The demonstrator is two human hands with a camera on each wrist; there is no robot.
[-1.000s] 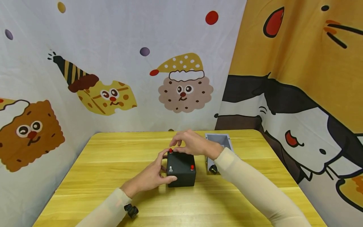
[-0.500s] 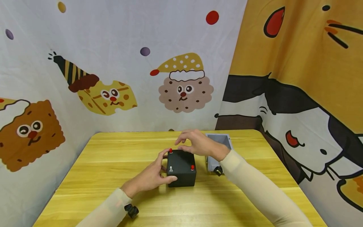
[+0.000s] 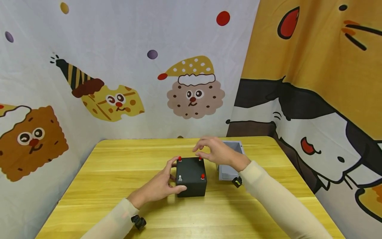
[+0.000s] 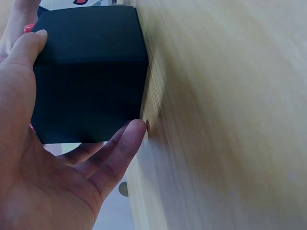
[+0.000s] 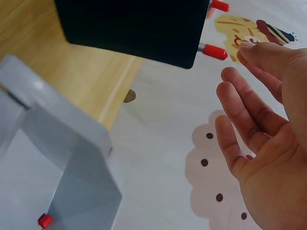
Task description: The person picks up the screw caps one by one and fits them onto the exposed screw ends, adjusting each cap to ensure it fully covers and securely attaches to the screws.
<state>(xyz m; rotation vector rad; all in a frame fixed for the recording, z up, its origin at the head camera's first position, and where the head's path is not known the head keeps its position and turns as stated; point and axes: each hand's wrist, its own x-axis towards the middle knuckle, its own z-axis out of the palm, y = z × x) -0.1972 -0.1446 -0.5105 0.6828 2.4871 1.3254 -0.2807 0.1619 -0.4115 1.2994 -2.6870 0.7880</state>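
Note:
A black box (image 3: 191,169) stands on the table, with screw posts at its top corners. My left hand (image 3: 159,184) holds it from the left, thumb at the front face and fingers along the side. Red caps cover the back-left post (image 3: 180,159), the front-right post (image 3: 203,176) and the back-right post (image 5: 213,51). The front-left post (image 3: 180,178) is bare metal. Just off the back-right cap, my right hand (image 3: 219,152) hovers with fingers loosely bent and apart, nothing between them.
A grey bin (image 3: 228,177) stands right of the box, partly behind my right forearm. One loose red cap (image 5: 45,221) lies inside it, seen in the right wrist view. The wooden table (image 3: 119,162) ends at a patterned curtain (image 3: 134,126) behind.
My right hand has drawn rightward from above the box's back edge, uncovering the back-right red cap. The left hand and the box have stayed put.

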